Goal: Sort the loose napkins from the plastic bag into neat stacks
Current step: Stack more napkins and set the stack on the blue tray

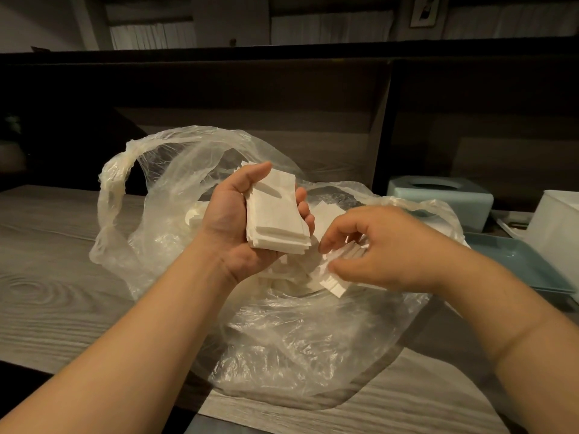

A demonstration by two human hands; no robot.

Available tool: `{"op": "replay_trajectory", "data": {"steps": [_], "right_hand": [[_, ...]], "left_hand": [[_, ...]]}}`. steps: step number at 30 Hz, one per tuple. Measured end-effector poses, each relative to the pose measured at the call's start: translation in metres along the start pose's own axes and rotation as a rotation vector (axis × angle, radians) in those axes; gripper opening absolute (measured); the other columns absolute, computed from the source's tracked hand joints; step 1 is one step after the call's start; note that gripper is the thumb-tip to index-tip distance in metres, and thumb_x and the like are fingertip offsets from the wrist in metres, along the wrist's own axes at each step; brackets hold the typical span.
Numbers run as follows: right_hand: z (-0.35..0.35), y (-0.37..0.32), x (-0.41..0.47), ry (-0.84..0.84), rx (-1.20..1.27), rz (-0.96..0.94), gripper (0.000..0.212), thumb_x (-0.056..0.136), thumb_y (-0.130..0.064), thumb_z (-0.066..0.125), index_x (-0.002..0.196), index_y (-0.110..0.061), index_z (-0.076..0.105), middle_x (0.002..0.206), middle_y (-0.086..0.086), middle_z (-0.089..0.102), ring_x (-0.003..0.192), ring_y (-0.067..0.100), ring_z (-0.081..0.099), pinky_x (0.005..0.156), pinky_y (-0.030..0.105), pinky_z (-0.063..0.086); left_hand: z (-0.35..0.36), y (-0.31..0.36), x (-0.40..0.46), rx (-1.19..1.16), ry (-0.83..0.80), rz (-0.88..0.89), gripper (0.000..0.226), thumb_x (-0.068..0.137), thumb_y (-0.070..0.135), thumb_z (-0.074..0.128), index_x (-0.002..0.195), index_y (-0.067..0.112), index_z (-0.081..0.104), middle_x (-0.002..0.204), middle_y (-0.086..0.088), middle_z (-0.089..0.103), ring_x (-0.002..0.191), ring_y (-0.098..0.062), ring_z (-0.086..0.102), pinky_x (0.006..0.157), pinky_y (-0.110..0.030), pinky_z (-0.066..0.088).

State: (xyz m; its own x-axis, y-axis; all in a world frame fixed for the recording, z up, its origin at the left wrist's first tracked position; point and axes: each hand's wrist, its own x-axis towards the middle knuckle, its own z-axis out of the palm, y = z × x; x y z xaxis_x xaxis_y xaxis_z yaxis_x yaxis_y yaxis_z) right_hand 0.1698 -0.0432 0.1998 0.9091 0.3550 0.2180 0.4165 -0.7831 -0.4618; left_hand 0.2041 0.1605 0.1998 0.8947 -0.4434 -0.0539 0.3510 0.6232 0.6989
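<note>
A clear plastic bag [282, 333] lies open on the grey wood-grain table [47, 277], with loose white napkins [282, 277] heaped inside. Above the bag's mouth, my left hand [232, 220] is palm up and grips a neat stack of folded napkins [274, 214] between thumb and fingers. To its right, my right hand [376, 249] reaches into the bag with curled fingers and pinches a small bunch of napkins [336, 281]. The lower part of the heap is hidden by my hands and the bag's folds.
A pale blue tissue box [438, 198] stands at the back right. In front of it lie a blue tray [517, 264] and a white container [557, 223]. A dark wall panel [250, 98] rises behind the table.
</note>
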Motion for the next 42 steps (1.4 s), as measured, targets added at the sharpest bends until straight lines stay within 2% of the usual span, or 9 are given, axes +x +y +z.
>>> {"op": "replay_trajectory", "data": {"steps": [10, 16, 19, 22, 27, 32, 36, 39, 42], "right_hand": [[0.002, -0.002, 0.002, -0.012, -0.087, 0.007, 0.005, 0.083, -0.035, 0.075, 0.083, -0.04, 0.073, 0.093, -0.023, 0.065, 0.088, -0.004, 0.06, 0.076, 0.016, 0.047], [0.0, -0.005, 0.002, 0.101, 0.13, 0.036, 0.009, 0.084, -0.028, 0.076, 0.077, -0.033, 0.072, 0.083, -0.011, 0.071, 0.08, 0.008, 0.067, 0.078, 0.034, 0.06], [0.001, -0.006, 0.003, 0.166, 0.085, 0.01, 0.006, 0.092, -0.033, 0.069, 0.091, -0.038, 0.068, 0.09, -0.018, 0.067, 0.083, 0.005, 0.064, 0.078, 0.03, 0.057], [0.0, -0.005, 0.003, 0.094, -0.032, -0.014, 0.021, 0.092, -0.027, 0.071, 0.105, -0.043, 0.067, 0.103, -0.024, 0.062, 0.093, 0.0, 0.06, 0.081, 0.02, 0.051], [0.002, -0.002, 0.005, 0.137, -0.099, -0.055, 0.016, 0.087, -0.022, 0.068, 0.091, -0.038, 0.067, 0.095, -0.021, 0.06, 0.098, -0.001, 0.052, 0.081, 0.021, 0.043], [-0.006, -0.007, 0.0, 0.253, 0.336, -0.11, 0.012, 0.083, -0.012, 0.065, 0.076, -0.02, 0.069, 0.072, -0.002, 0.065, 0.07, 0.017, 0.061, 0.066, 0.037, 0.053], [-0.017, -0.016, -0.007, 0.111, 0.998, -0.22, 0.016, 0.07, -0.001, 0.048, 0.07, -0.004, 0.063, 0.067, 0.008, 0.064, 0.065, 0.015, 0.061, 0.064, 0.022, 0.05], [-0.011, -0.012, -0.002, 0.144, 0.934, -0.089, 0.016, 0.077, -0.008, 0.062, 0.086, 0.005, 0.066, 0.081, 0.025, 0.06, 0.076, 0.031, 0.055, 0.071, 0.039, 0.047], [0.0, -0.017, 0.001, 0.216, 0.819, 0.054, 0.01, 0.087, -0.002, 0.065, 0.093, -0.002, 0.072, 0.075, 0.011, 0.065, 0.064, 0.018, 0.059, 0.055, 0.029, 0.05]], "left_hand": [[0.0, 0.0, 0.001, 0.009, 0.018, 0.001, 0.056, 0.082, 0.036, 0.066, 0.128, 0.006, 0.059, 0.096, -0.012, 0.065, 0.074, -0.025, 0.063, 0.075, -0.04, 0.056], [0.0, 0.0, 0.0, 0.005, 0.016, -0.005, 0.056, 0.082, 0.036, 0.066, 0.128, 0.005, 0.06, 0.095, -0.011, 0.065, 0.073, -0.025, 0.062, 0.078, -0.039, 0.055], [0.001, 0.0, 0.0, 0.004, 0.025, 0.001, 0.056, 0.083, 0.036, 0.066, 0.128, 0.004, 0.06, 0.095, -0.012, 0.065, 0.073, -0.024, 0.062, 0.076, -0.039, 0.055], [0.001, 0.001, 0.0, -0.006, 0.04, -0.003, 0.055, 0.085, 0.037, 0.066, 0.128, 0.003, 0.06, 0.097, -0.012, 0.065, 0.074, -0.025, 0.063, 0.078, -0.04, 0.055], [-0.001, 0.001, 0.001, -0.018, 0.051, 0.013, 0.067, 0.082, 0.039, 0.072, 0.136, 0.005, 0.056, 0.103, -0.015, 0.069, 0.08, -0.025, 0.066, 0.077, -0.041, 0.057], [0.004, -0.001, -0.003, -0.018, 0.034, 0.013, 0.063, 0.074, 0.03, 0.074, 0.131, 0.005, 0.059, 0.105, -0.015, 0.071, 0.076, -0.024, 0.065, 0.073, -0.035, 0.058], [0.005, -0.002, -0.004, 0.043, -0.018, -0.024, 0.049, 0.078, 0.021, 0.068, 0.123, 0.005, 0.063, 0.099, -0.011, 0.07, 0.079, -0.025, 0.067, 0.077, -0.037, 0.058], [0.004, -0.005, -0.007, 0.262, -0.062, -0.063, 0.033, 0.081, 0.026, 0.065, 0.106, 0.006, 0.073, 0.099, -0.013, 0.071, 0.084, -0.028, 0.07, 0.079, -0.039, 0.059], [0.006, -0.008, -0.008, 0.408, -0.088, -0.09, 0.038, 0.086, 0.042, 0.061, 0.098, 0.013, 0.082, 0.101, -0.01, 0.075, 0.087, -0.024, 0.073, 0.082, -0.037, 0.058]]}}
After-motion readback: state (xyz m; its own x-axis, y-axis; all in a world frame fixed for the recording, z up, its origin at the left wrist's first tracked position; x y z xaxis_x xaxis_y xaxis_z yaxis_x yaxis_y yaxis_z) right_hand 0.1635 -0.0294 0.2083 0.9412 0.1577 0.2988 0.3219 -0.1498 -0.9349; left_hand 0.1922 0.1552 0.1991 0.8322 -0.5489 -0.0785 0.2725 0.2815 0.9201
